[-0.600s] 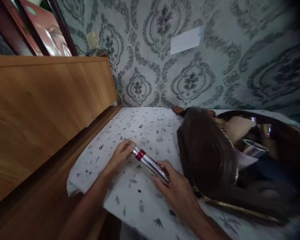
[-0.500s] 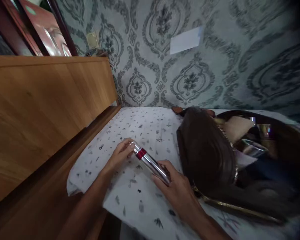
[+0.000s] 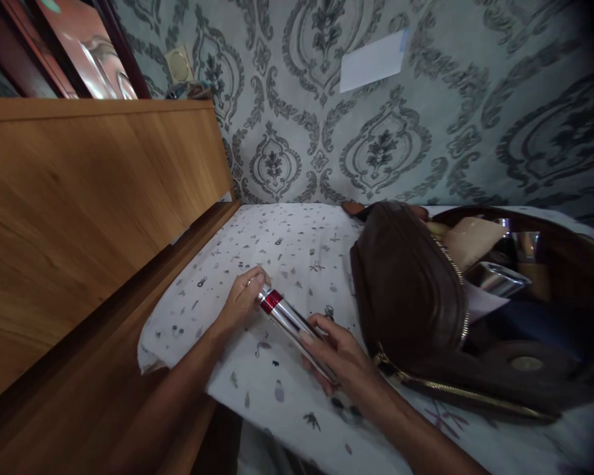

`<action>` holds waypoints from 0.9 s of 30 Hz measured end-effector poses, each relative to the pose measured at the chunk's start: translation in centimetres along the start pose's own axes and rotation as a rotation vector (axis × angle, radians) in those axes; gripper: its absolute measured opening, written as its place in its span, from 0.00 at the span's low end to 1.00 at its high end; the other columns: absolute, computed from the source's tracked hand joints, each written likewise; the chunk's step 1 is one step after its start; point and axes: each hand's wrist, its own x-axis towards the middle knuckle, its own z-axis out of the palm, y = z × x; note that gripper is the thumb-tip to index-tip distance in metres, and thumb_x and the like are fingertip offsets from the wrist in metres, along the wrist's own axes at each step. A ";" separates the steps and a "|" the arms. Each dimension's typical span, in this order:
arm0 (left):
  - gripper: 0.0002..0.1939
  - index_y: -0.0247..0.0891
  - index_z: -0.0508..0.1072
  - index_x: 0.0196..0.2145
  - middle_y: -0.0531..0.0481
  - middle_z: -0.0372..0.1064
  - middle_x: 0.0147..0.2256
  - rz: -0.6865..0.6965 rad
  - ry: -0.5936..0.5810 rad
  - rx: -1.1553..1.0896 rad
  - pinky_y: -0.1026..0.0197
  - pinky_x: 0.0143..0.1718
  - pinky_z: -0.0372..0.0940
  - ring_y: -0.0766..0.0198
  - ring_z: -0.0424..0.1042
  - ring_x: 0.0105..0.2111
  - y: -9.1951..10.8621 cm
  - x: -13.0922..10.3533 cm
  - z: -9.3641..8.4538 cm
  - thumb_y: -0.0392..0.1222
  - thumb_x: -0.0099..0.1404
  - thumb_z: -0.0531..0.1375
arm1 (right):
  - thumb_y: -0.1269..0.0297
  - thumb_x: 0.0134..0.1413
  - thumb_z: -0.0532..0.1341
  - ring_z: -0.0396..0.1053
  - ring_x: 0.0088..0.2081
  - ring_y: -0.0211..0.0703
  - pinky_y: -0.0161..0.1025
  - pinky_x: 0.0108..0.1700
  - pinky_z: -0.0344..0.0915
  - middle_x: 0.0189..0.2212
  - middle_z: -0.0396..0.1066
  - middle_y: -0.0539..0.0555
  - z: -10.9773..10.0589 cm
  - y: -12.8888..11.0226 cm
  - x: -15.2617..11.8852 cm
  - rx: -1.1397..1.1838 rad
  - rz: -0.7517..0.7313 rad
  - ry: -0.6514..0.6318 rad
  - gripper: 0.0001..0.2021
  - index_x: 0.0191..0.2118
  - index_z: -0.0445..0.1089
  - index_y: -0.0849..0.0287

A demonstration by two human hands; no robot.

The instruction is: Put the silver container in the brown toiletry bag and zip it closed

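A shiny silver tube with a red band slants over the white patterned cloth. My left hand pinches its upper left end, fingers closed on the silver tip. Around the lower right part of the tube my right hand is wrapped, thumb on top. To the right lies an open brown bag with a gold zipper. Inside it are a silver item, a beige item and a dark blue item.
A wooden panel rises on the left, with a wooden ledge along its foot. Behind the cloth stands a patterned wall with a white paper strip and a switch plate.
The view has tilted slightly down. My left hand is still on the tube's tip. The fingers of my right hand have shifted on the tube, with the thumb further over it.
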 end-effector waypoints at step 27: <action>0.24 0.38 0.67 0.24 0.58 0.52 0.15 -0.051 0.199 0.049 0.64 0.21 0.49 0.68 0.52 0.18 -0.7 1.0 0.6 0.61 0.63 0.52 | 0.45 0.60 0.57 0.60 0.26 0.37 0.33 0.28 0.56 0.24 0.61 0.45 -0.1 -0.3 -0.9 -0.291 -0.267 0.059 0.18 0.41 0.67 0.57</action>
